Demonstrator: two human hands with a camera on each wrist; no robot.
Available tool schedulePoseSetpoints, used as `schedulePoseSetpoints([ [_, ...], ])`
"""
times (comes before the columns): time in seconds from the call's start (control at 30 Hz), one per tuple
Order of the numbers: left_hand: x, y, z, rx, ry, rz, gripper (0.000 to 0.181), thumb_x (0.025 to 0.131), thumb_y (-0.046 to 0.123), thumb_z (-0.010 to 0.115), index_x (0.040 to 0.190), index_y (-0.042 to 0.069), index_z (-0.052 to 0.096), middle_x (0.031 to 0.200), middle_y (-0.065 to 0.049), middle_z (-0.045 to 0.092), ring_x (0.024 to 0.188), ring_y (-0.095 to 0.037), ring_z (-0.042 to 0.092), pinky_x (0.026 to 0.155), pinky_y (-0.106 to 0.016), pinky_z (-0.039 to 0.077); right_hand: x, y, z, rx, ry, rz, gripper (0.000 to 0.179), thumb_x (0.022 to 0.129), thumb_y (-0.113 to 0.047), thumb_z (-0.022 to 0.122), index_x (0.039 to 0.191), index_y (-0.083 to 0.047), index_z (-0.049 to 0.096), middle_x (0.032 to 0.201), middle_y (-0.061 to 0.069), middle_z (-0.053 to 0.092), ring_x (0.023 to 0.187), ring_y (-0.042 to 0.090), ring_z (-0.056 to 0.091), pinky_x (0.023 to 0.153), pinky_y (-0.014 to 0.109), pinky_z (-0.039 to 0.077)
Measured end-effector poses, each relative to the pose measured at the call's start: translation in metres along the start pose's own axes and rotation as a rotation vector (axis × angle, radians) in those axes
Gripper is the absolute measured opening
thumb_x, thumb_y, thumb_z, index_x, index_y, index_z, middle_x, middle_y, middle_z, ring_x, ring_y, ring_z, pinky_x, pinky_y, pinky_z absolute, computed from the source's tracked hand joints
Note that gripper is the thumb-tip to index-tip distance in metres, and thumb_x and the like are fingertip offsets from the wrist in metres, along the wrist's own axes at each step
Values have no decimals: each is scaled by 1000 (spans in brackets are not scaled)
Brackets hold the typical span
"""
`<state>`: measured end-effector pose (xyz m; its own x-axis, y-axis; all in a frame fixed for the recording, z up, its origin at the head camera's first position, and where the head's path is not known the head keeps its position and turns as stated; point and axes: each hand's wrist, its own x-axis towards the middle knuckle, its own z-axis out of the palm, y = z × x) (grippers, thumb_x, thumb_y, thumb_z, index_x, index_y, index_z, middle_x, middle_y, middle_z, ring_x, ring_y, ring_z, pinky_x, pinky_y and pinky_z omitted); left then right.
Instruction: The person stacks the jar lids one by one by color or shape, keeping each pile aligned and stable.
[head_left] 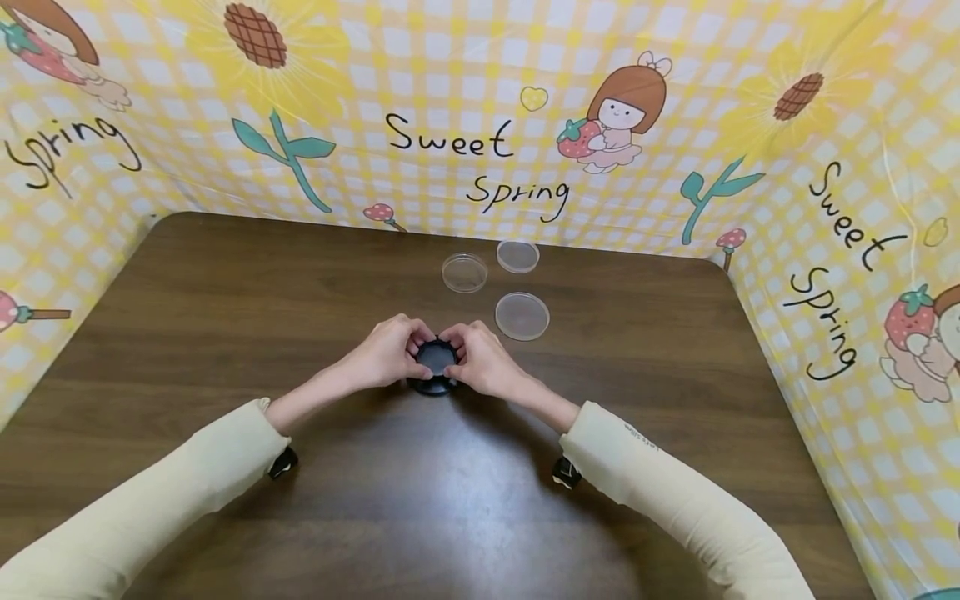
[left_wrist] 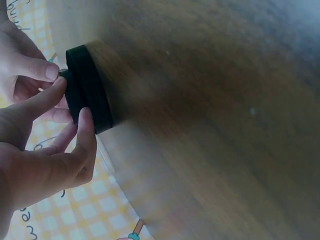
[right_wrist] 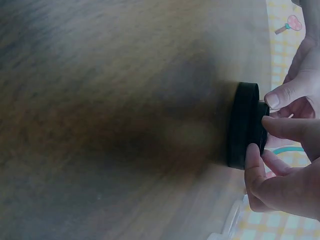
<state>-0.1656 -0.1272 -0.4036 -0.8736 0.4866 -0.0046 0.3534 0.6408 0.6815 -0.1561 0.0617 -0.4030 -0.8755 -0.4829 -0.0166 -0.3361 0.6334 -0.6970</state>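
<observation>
A thick round black base (head_left: pixel 433 388) sits on the wooden table in front of the person. On top of it is a smaller round black piece (head_left: pixel 437 358) with a greyish flat face, tilted a little in the head view. My left hand (head_left: pixel 388 350) holds its left side between thumb and fingers. From the right, my right hand (head_left: pixel 483 360) grips the opposite edge the same way. Both wrist views show fingertips of each hand around the upper piece, with the wider base (left_wrist: pixel 102 100) below. Whether the two parts are joined cannot be told.
Beyond the hands lie three clear round dishes on the table (head_left: pixel 262 317): one nearer dish (head_left: pixel 522 317), one at the back (head_left: pixel 518 257), one to the left (head_left: pixel 464 273). A yellow checked cloth (head_left: pixel 450 92) walls the table's back and sides.
</observation>
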Motion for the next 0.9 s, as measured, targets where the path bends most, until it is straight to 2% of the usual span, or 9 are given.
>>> schedulePoseSetpoints([
  [0.23,-1,-3,5,41,16,21,40,65,4,87,99,-5,68,83,-11,57,78,-22,55,72,-33,47,-2,3,5,6,2,-6,42,77,1,77,117,4,62,99,16,61,100,25,51,78,24,47],
  [0.43,-1,-5,7,73,26,40,40,66,5,87,98,-5,67,83,-11,56,77,-22,54,70,-32,46,-1,4,8,-34,12,-30,43,77,3,76,117,5,62,101,17,58,100,27,52,82,28,46],
  [0.73,-2,-2,7,100,40,15,41,65,5,87,100,-5,68,82,-9,52,83,-22,49,76,-35,42,2,4,10,-65,22,-46,43,76,2,77,117,5,62,100,17,59,99,26,51,83,28,45],
  [0.9,-3,-2,8,111,33,15,42,67,4,86,102,-7,67,83,-10,54,82,-22,51,75,-35,45,2,4,10,-76,22,-57,43,76,2,77,116,6,63,97,16,61,98,25,51,83,28,44],
])
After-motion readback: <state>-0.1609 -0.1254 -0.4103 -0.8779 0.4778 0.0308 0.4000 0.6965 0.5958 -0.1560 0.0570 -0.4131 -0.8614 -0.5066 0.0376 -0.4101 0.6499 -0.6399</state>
